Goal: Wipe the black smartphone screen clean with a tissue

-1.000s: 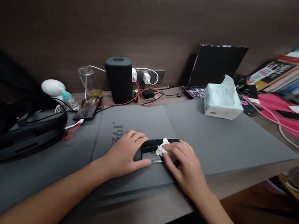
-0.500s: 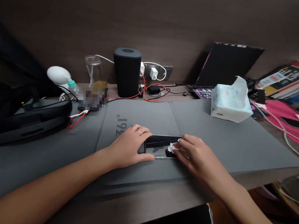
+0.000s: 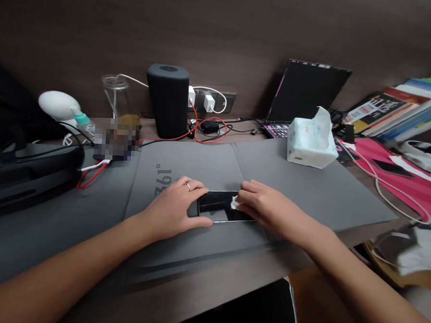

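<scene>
A smartphone [image 3: 218, 213] with a dark, glossy face lies flat on the grey desk mat [image 3: 197, 160]. My left hand [image 3: 175, 205] grips its left end, thumb along the near edge and fingers at the far edge; a ring is on one finger. A crumpled white tissue [image 3: 234, 203] is pinched in the fingers of my right hand [image 3: 264, 205] and rests against the phone's face, right of its middle. The right hand covers the phone's right end.
Behind the mat stand a black speaker [image 3: 167, 101], a glass bottle [image 3: 115, 98] and cables. A tissue pack [image 3: 310, 145] sits on the mat's right, before a laptop [image 3: 309, 91]. Books [image 3: 388, 105] lean at far right; a black headset-like device [image 3: 37, 171] lies left.
The tissue in my right hand has shifted slightly left along the phone's face. My left hand keeps its hold on the phone. The head view has turned slightly to the right.
</scene>
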### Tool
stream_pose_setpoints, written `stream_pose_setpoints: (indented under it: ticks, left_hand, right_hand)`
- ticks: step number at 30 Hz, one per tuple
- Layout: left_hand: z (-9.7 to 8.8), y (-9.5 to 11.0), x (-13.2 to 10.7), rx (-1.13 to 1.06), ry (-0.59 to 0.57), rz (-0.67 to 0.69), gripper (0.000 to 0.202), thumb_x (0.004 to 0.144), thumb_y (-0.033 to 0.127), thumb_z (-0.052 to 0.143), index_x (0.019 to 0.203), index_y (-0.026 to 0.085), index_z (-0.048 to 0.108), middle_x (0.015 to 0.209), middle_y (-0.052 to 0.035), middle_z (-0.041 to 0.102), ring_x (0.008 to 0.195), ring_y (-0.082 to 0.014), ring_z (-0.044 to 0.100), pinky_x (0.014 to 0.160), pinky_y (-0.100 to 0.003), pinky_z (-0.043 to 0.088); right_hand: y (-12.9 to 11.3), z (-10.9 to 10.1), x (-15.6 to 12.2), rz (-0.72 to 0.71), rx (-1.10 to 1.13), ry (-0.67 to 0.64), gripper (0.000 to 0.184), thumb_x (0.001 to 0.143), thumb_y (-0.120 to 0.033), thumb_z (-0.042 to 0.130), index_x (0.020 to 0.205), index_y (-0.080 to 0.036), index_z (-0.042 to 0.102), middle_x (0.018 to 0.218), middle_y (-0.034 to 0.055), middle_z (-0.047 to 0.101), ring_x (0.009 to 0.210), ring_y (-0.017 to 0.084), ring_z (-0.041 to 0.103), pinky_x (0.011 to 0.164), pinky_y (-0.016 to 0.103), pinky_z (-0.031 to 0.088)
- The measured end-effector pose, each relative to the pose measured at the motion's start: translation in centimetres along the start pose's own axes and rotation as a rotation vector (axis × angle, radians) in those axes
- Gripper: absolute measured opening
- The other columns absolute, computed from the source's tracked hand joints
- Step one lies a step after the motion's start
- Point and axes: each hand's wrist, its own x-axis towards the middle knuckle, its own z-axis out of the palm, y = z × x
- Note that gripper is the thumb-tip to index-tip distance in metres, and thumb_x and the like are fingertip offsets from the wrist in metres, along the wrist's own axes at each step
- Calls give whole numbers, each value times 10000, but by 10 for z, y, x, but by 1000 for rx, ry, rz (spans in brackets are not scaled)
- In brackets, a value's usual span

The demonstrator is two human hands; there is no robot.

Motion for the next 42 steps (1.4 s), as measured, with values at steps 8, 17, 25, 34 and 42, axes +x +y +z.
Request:
stream_pose_setpoints:
  ticks: [8,17,25,34,42]
  left_hand:
    - [0,2,1,-17,-9,-15,498,822,528,708,1197,213,618,1245,-67,630,1138,-280,516,989,-445,467]
    - [1,0,-1,-29,7,2,522,847,543,673,1249,219,595,1257,-66,625,1157,-272,512,1014,-447,453]
    - [-1,2,0,-29,12,-15,504,846,547,668,1227,221,611,1247,-61,635,1149,-272,523,996,-444,466]
    - [-1,3,1,7,-45,-8,453,847,514,683,1182,217,616,1249,-70,619,1148,-282,518,983,-455,476]
    - [-1,2,-1,15,-43,-21,490,855,553,658,1225,239,593,1284,-63,593,1151,-275,513,987,-457,478]
  right_hand:
    - [-34,6,35,-142,-14,1,196,971,-165,485,822,-165,612,833,60,561,732,177,463,686,312,373]
    - [-5,1,5,16,2,27,222,994,-232,468,832,-174,608,827,47,539,703,162,473,650,294,371]
    - [5,-6,-16,64,-33,12,258,1007,-236,432,818,-185,600,822,47,527,716,167,480,660,296,393]
    - [-45,19,40,-48,32,134,196,992,-216,468,887,-155,622,863,63,558,766,186,459,705,318,385]
    - [-2,13,-30,149,102,145,252,1013,-287,424,960,-185,647,908,85,569,808,201,541,715,337,439]
